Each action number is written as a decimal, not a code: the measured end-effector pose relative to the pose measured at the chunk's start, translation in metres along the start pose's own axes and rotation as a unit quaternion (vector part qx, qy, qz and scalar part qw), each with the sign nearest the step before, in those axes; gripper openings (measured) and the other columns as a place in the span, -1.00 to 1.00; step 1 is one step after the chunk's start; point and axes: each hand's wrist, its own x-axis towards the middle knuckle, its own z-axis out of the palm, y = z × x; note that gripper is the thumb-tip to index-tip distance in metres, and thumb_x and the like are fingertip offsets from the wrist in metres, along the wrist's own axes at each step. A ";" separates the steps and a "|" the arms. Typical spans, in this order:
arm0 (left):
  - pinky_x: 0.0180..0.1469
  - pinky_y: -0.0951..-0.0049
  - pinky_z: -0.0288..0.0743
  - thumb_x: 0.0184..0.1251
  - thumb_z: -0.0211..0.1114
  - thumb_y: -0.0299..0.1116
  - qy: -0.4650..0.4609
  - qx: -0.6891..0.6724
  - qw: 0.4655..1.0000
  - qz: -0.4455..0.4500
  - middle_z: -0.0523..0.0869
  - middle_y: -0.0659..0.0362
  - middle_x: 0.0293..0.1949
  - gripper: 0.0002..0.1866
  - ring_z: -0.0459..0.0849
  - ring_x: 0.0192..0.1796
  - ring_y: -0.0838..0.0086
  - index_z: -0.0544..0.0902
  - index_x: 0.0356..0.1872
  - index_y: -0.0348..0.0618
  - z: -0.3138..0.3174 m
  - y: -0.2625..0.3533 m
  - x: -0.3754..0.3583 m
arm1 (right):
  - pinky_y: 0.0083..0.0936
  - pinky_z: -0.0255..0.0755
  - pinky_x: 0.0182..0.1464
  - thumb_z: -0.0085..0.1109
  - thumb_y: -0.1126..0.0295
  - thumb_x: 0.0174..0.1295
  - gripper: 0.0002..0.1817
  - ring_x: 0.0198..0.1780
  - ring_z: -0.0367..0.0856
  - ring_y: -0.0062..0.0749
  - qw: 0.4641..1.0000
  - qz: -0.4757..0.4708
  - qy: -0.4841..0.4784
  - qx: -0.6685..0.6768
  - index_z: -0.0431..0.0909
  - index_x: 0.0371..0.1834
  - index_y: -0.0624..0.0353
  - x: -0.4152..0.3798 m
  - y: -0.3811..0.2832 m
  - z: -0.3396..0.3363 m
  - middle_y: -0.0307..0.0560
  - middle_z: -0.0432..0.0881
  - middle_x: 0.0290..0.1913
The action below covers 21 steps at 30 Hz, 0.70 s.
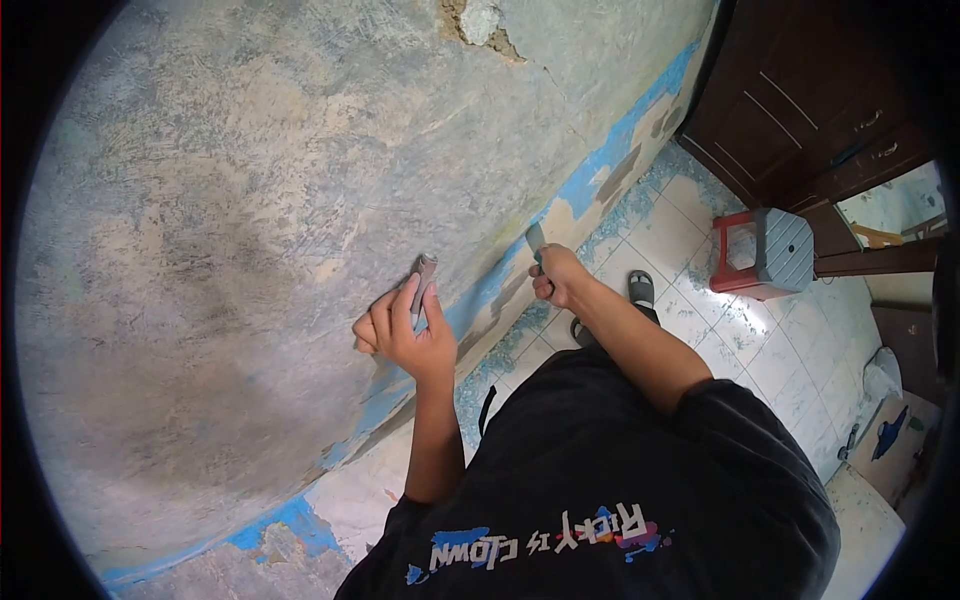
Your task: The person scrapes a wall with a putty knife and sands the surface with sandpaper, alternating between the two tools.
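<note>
My right hand (pixel 562 277) is closed around a scraper (pixel 536 238), its flat blade against the strip of blue paint (pixel 580 190) low on the wall. To the left, my left hand (pixel 408 335) grips a short greyish-brown bar-shaped tool (pixel 424 278) with its end pointing up along the wall. Its kind is not clear, and its lower part is hidden by my fingers. Those fingers rest at the bare, mottled grey wall (pixel 220 250).
Paint flakes (pixel 670 235) litter the tiled floor (pixel 690 310). A red and grey plastic stool (pixel 785 255) stands to the right, near a dark wooden cabinet (pixel 800 100). Broken plaster (pixel 482 25) shows at the top of the wall. My sandalled foot (pixel 641 288) is below my right arm.
</note>
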 end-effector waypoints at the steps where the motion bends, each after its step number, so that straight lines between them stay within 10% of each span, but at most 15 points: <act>1: 0.17 0.21 0.14 0.15 0.61 -0.38 -0.001 0.002 1.000 0.001 0.77 0.31 -0.12 -0.69 0.52 0.04 0.32 0.86 -0.05 0.05 0.001 0.000 0.001 | -0.57 0.09 -0.61 -0.26 0.28 0.65 -0.81 -0.57 0.20 -0.57 1.000 0.000 -0.001 -0.006 0.28 0.18 0.03 -0.011 -0.001 0.007 -0.13 0.38 -0.32; 21: 0.13 0.20 0.09 0.14 0.61 -0.36 -0.006 0.009 1.000 0.004 0.76 0.32 -0.14 -0.69 0.50 0.03 0.33 0.87 -0.05 0.07 0.004 -0.002 -0.001 | -0.58 0.07 -0.60 -0.28 0.20 0.70 -0.79 -0.57 0.17 -0.60 1.000 0.005 -0.016 -0.010 0.28 0.19 0.00 -0.013 -0.002 0.002 -0.19 0.36 -0.36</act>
